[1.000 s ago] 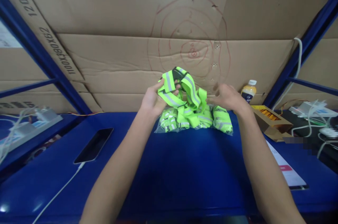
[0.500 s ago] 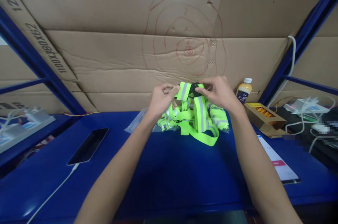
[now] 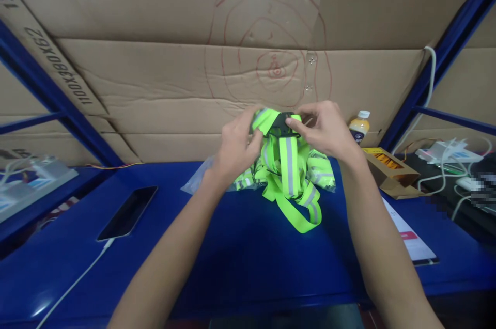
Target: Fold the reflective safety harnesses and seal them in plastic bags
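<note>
A black plastic buckle (image 3: pixel 282 125) on a neon-yellow reflective strap (image 3: pixel 288 163) is held up between my two hands. My left hand (image 3: pixel 241 140) is closed on the strap just left of the buckle. My right hand (image 3: pixel 324 130) pinches the buckle's right side, thumb in front and fingers behind. The rest of the strap hangs down in loops onto the blue table. Behind it lie more bundled reflective straps (image 3: pixel 321 170) in a clear plastic bag (image 3: pixel 197 176); the hands and the hanging strap partly cover them.
A phone (image 3: pixel 128 214) on a white cable lies at the left, near a power strip (image 3: pixel 36 187). To the right stand a juice bottle (image 3: pixel 359 126), an open cardboard box (image 3: pixel 391 171), a lit tablet-like screen (image 3: pixel 411 236) and tangled cables. Cardboard sheeting (image 3: pixel 174 76) forms the back wall.
Both hands have brought the strap and buckle closer together and slightly up. The left strap end now tilts, and the loops hang lower toward me. The view has shifted slightly.
</note>
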The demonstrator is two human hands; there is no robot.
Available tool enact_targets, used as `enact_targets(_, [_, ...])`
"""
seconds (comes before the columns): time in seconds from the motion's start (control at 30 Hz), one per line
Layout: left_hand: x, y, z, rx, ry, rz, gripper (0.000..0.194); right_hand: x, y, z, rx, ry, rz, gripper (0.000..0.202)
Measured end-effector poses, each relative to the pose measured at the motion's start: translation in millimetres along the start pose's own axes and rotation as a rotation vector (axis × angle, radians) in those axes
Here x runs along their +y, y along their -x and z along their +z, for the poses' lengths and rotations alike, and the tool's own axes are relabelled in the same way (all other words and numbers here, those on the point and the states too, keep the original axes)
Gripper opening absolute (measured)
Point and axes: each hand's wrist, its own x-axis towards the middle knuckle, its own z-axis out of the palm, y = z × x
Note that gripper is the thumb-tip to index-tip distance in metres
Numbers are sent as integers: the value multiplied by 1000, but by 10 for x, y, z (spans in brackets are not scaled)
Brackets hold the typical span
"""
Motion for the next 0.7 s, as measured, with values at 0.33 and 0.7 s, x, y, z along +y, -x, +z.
enact_targets(0.33, [-143,-157,-70,-48,926,-1210,25,121,2,-22,284,37,-388,26])
enact_targets(0.7, [202,-66,-106,125,-28,149,51,151,-38,237,496,41,-539,15])
